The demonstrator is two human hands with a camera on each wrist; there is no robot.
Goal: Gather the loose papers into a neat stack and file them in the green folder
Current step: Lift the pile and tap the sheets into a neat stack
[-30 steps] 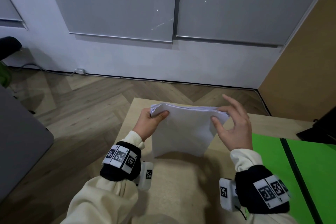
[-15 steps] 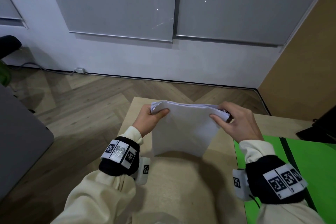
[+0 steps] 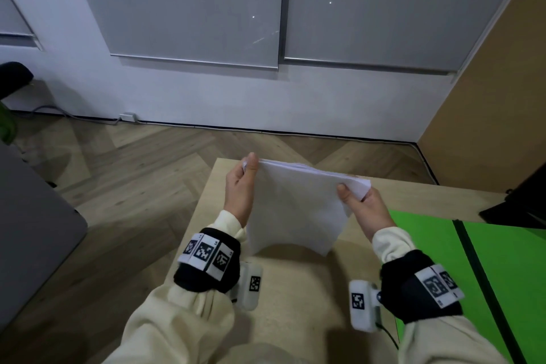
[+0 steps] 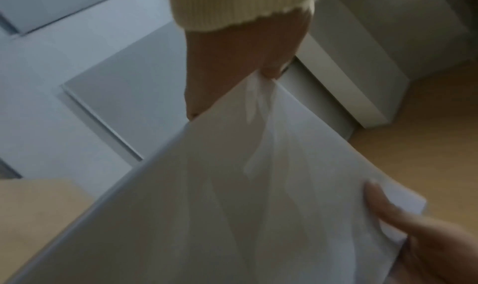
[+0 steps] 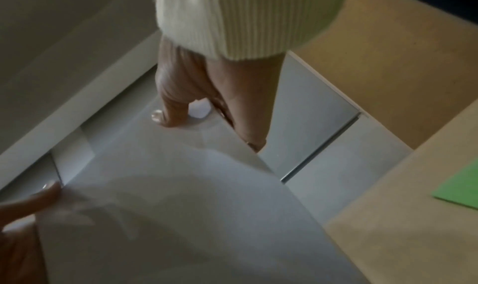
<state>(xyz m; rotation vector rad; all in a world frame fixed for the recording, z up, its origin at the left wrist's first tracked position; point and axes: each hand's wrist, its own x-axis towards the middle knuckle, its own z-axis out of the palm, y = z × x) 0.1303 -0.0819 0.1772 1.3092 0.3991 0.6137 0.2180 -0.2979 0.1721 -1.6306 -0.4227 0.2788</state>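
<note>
Both hands hold a stack of white papers [image 3: 295,210] upright over the light wooden table [image 3: 295,289], bottom edge just above the top. My left hand [image 3: 249,168] pinches the upper left corner. My right hand [image 3: 351,196] grips the upper right corner, thumb on the front sheet. In the left wrist view, the left hand [image 4: 269,73] pinches the papers [image 4: 232,196], which crease below the pinch. The right wrist view shows the right hand [image 5: 181,116] on the papers [image 5: 194,216]. The green folder [image 3: 508,260] lies open and flat at the table's right, also seen as folder [image 5: 460,190].
A black object [image 3: 523,201] sits at the table's far right edge behind the folder. A grey surface [image 3: 29,230] stands on the left across a strip of wood floor. A brown partition [image 3: 502,82] rises at the right.
The right hand went from spread fingers at the stack's top edge to a grip on its right corner. The stack's left corner rose and its right corner dropped.
</note>
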